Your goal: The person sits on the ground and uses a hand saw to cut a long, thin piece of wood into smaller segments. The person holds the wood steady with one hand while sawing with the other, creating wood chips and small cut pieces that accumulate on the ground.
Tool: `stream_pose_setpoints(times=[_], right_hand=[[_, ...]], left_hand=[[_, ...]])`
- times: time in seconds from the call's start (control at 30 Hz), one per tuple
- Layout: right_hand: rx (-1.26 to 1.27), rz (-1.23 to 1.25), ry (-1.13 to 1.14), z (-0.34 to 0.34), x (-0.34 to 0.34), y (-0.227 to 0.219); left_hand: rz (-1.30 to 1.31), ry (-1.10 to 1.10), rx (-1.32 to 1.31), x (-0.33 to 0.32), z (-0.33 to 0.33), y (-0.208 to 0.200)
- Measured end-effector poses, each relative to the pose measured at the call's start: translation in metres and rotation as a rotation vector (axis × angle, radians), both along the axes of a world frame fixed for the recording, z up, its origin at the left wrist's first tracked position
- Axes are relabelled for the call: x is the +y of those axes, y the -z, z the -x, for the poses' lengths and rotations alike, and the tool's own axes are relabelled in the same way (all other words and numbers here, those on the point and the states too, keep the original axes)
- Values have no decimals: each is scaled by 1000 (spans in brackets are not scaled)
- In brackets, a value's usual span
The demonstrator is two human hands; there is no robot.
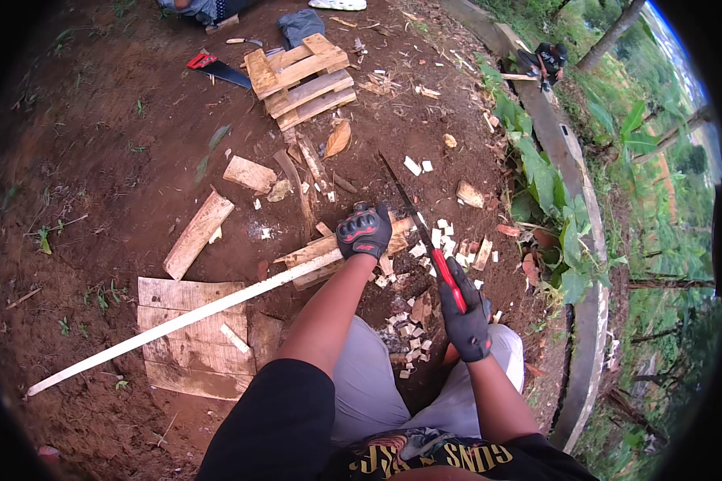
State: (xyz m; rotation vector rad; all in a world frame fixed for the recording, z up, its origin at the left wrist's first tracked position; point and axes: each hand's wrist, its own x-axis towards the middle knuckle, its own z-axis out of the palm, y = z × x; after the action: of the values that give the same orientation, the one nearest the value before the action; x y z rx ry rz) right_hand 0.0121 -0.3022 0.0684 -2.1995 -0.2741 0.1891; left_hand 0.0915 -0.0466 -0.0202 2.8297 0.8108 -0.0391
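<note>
My left hand, in a black glove with red trim, is closed over a long pale wooden strip and holds it down on rough wood pieces. The strip runs far out to the lower left. My right hand, gloved too, grips the red handle of a handsaw. Its dark, narrow blade points up and away, beside the strip's right end. Whether the teeth touch the wood I cannot tell. Small cut wood blocks lie scattered on the soil between my legs and beyond the saw.
A board panel lies at the left, with a split log beyond it. Farther off are a low slatted wooden stool and another red-handled saw. A concrete kerb curves along the right; another person sits near it.
</note>
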Motion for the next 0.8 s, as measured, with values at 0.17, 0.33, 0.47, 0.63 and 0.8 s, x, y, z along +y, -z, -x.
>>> stream_pose_setpoints(times=[0.17, 0.33, 0.47, 0.63, 0.8], right_hand=[[118, -160, 93, -36, 26, 6], [238, 94, -42, 36, -49, -72], [103, 86, -93, 44, -64, -72], [136, -55, 18, -33, 25, 4], [107, -154, 27, -3, -3, 0]], left_hand=[[5, 5, 43, -2, -3, -4], [-3, -12, 17, 6, 3, 10], [9, -4, 44, 1, -2, 4], [51, 10, 41, -2, -7, 1], [89, -13, 98, 6, -1, 1]])
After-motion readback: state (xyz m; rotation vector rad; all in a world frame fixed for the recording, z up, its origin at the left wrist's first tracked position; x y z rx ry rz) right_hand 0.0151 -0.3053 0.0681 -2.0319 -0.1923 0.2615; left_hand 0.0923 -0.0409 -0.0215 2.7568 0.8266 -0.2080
